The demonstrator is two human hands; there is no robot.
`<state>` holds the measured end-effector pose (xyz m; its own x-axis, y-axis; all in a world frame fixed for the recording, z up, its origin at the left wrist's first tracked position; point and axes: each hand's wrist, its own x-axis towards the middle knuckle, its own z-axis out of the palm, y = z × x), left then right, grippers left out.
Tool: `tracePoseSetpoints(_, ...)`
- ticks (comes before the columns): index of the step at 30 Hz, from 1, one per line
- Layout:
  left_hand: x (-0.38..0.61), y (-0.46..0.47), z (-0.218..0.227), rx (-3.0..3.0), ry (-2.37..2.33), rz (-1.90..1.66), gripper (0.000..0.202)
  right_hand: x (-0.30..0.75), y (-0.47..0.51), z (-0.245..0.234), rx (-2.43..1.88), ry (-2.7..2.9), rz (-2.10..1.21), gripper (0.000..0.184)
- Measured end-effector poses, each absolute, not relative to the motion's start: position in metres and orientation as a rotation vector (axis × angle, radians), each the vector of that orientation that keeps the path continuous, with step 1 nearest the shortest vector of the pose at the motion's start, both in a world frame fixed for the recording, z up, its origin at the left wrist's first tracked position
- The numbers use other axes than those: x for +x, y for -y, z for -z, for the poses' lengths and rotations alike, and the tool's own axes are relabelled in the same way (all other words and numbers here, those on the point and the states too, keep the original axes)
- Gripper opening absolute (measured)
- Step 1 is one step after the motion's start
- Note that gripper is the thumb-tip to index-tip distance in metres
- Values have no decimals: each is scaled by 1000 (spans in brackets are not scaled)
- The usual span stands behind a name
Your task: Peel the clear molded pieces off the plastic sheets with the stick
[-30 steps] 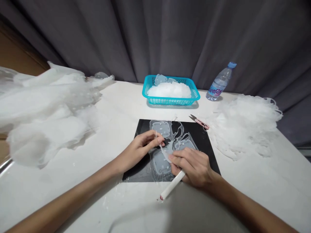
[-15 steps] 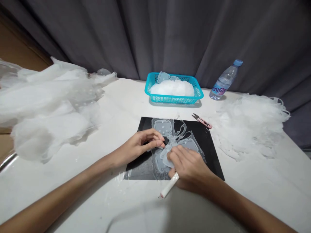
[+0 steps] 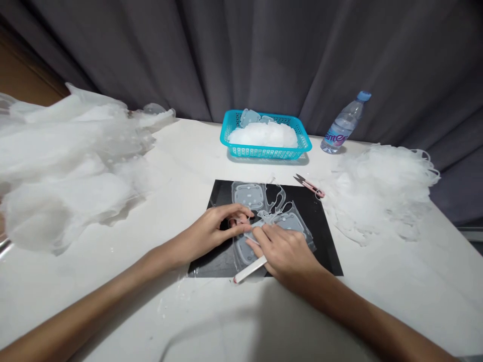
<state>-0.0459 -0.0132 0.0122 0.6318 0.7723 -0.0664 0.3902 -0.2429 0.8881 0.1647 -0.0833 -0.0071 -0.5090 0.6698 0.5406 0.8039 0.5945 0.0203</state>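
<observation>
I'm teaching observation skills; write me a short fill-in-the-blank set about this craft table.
1. The left hand and right hand rest on a translucent moulded plastic sheet lying on a flat mat coloured ____.
2. The slim white stick-shaped tool is gripped by the ____ hand.
3. The turquoise plastic basket holds a heap of ____ pieces.
4. The clear water bottle has a cap coloured ____.
Missing: black; right; white; blue.
</observation>
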Motion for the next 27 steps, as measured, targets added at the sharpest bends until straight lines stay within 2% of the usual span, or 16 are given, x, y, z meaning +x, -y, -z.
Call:
tracePoseSetpoints(3,-38,18,-13,1926,-1008,-519,32,164,83,7,-1151,2366,313,12)
tracePoseSetpoints(6,-38,19,-11,1972,-1098,-537,35,177,72,5,-1316,2231,86,13)
tracePoseSetpoints(8,-42,17,-8,1973,-1167,-539,35,198,57,2,-1482,1930,-149,13)
tracePoseSetpoints(11,-48,11,-4,1942,-1237,-545,37,239,34,-3,-1503,1399,-394,22)
tracePoseSetpoints(14,-49,8,-6,1880,-1244,-576,39,260,26,-10,-1523,1156,-358,26)
tracePoseSetpoints(20,-39,27,-30,1947,-1462,-959,34,213,58,-15,-1289,1448,-137,10)
tracePoseSetpoints(22,-32,39,-35,2001,-1382,-884,29,193,69,-11,-1145,1595,-18,6)
tracePoseSetpoints(25,-21,51,-31,1767,-1045,-651,35,176,77,-4,-997,1867,-19,6)
tracePoseSetpoints(27,-17,53,-23,1599,-960,-629,35,175,79,-1,-970,2009,-132,17)
